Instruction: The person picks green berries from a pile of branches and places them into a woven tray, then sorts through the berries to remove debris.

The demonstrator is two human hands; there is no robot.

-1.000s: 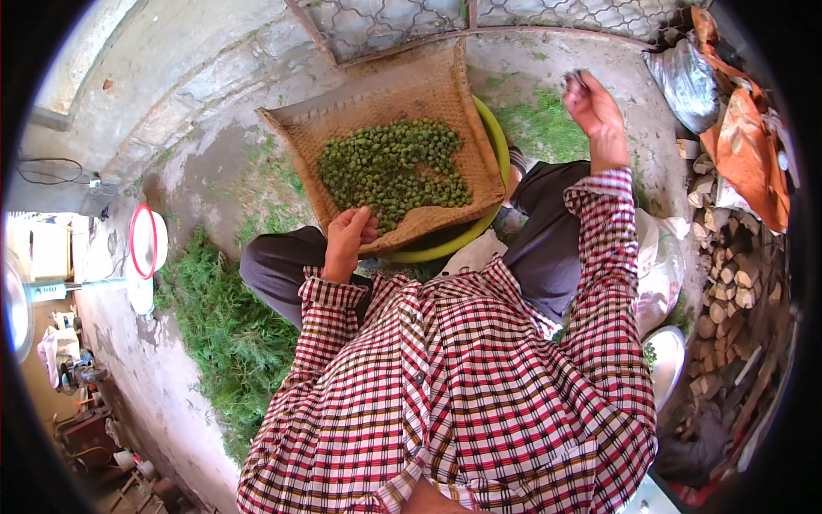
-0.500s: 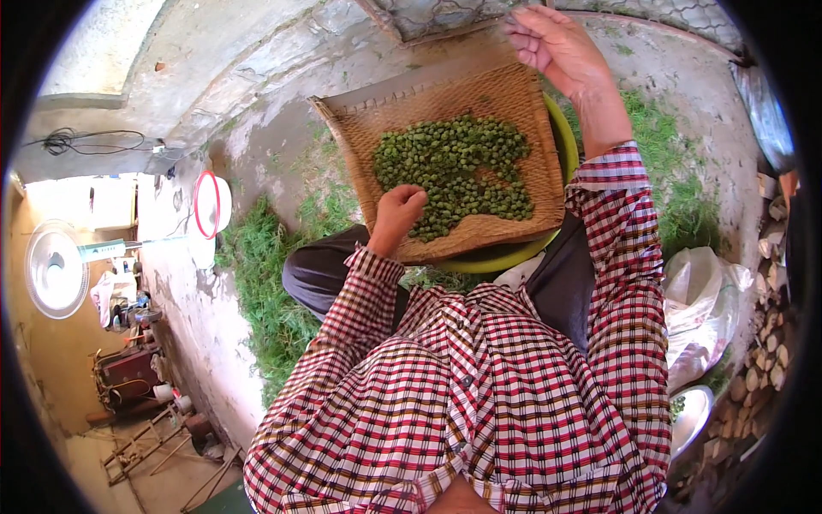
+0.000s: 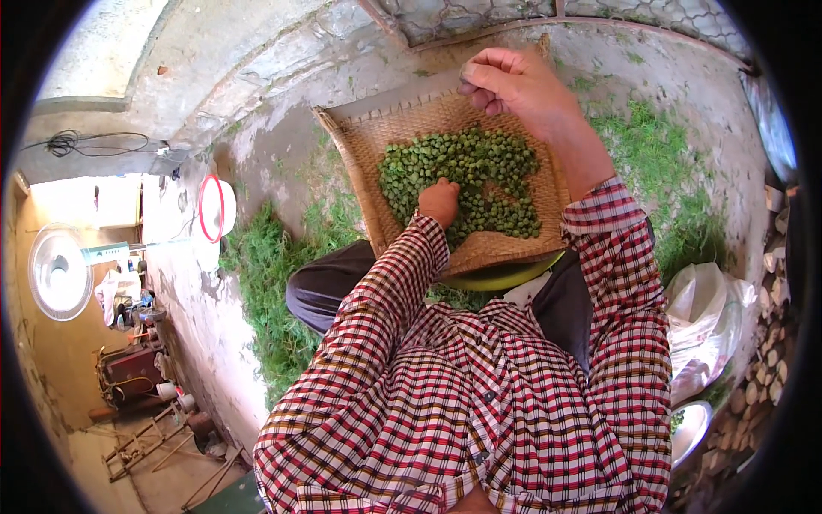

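Observation:
A tan woven winnowing tray [image 3: 363, 128] rests over a yellow-green basin [image 3: 492, 276] between my knees. Small round green berries [image 3: 501, 163] are spread across its middle, with woven surface showing through. My left hand [image 3: 438, 203] is down at the berries, its fingers curled together; whatever they pinch is hidden. Above the tray's far right corner, my right hand [image 3: 509, 81] is raised, thumb pressed against bent fingers. Nothing I can name shows between them.
Feathery green plants [image 3: 265, 257] grow on the left, and more grass [image 3: 651, 154] on the right. A white plastic bag [image 3: 706, 313], a white bowl [image 3: 689, 433] and stacked firewood [image 3: 762, 377] lie at right. Wire fencing [image 3: 471, 21] runs beyond the tray.
My left hand has moved right and farther into the berries. My right hand has come down and left toward the tray, its fingers now drawn together.

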